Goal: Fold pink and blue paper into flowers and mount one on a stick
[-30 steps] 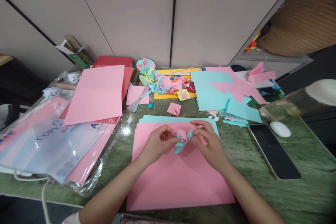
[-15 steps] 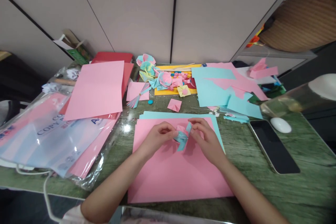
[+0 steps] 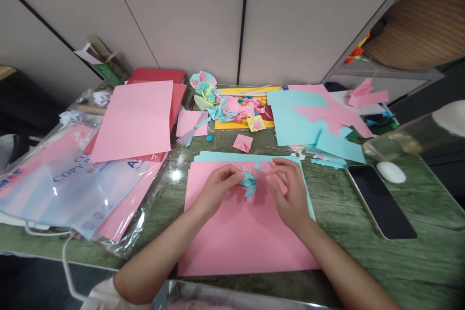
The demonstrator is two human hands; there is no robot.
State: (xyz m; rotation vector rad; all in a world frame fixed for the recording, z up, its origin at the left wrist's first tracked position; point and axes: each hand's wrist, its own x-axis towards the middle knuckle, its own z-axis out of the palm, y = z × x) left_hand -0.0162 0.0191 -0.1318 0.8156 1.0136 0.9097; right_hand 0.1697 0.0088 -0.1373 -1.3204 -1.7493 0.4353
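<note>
"Two hands show in the head view; what does each one have?"

"The left hand (image 3: pixel 220 185) pinches a folded paper piece (image 3: pixel 249 180), blue and pink, by its left edge, so that grip is closed on it. The right hand (image 3: pixel 290 190) is just beside it with fingers curved and parted, its grip released; whether a fingertip brushes a flap is too blurred to tell."

"And where is the piece?"

"Held over the upper part of a large pink sheet (image 3: pixel 247 242), which lies on blue paper (image 3: pixel 212 156) on the counter (image 3: pixel 358 271)."

"Which step does that look like?"

"Shaping the folds, most likely: one hand steadying, the other free to work the flaps. A next move would call for a light right-hand pinch on a single flap, the left grip firm without crushing the layers."
</note>
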